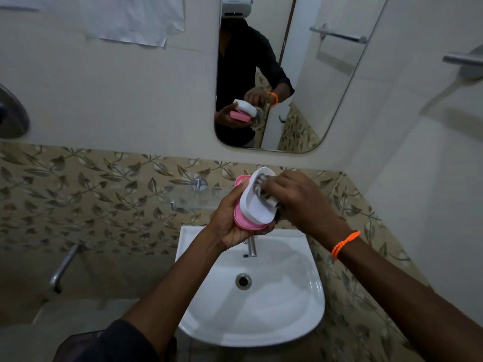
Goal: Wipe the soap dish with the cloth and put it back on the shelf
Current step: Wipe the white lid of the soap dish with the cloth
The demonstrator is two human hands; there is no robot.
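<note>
White-and-pink oval plastic soap dish [257,205] held above the white ceramic basin [251,309], long axis near upright, hollow facing right. Left hand [232,220] grips it from behind. Right hand [295,199] fingers pinch the striped grey cloth [261,189] inside the hollow. Glass shelf [193,197] just left, behind.

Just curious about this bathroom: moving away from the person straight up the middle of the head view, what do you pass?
Sink drain → tap → left hand holding the soap dish → mirror.
</note>
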